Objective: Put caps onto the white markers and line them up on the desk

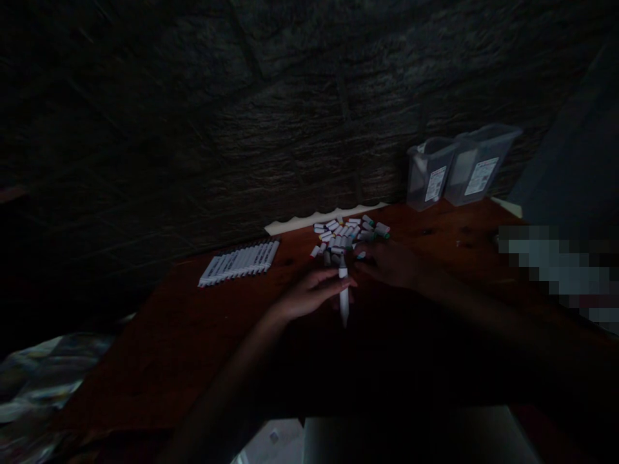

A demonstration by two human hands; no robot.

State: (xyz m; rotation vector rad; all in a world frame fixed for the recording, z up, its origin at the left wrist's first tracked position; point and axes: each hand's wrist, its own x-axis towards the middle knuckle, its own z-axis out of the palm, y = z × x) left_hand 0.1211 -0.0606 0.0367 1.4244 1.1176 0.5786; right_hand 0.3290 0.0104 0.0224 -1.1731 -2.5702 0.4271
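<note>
Just below the middle of my view, toward five o'clock, I see a white marker (344, 303) grasped by the left hand (309, 293), whose fingers cross its barrel. Its darker end points away to twelve o'clock, and its tapered end toward six. At two o'clock from it, I have the right hand (394, 261) reaching in over the surface (232, 328), with a small cap (361, 256) at its fingertips; the gloom keeps me from telling whether those fingers grip the cap or merely touch it. At twelve o'clock from the marker I see a loose heap of caps (344, 240), mostly white with coloured ends. Between nine and ten o'clock, a slanting row of white markers (239, 264) lies side by side. Toward one-thirty stand two clear containers (474, 167) with labels, near the stone-patterned wall (290, 116). A pale, wavy-edged strip (314, 220) runs along the wall's foot behind the heap.
</note>
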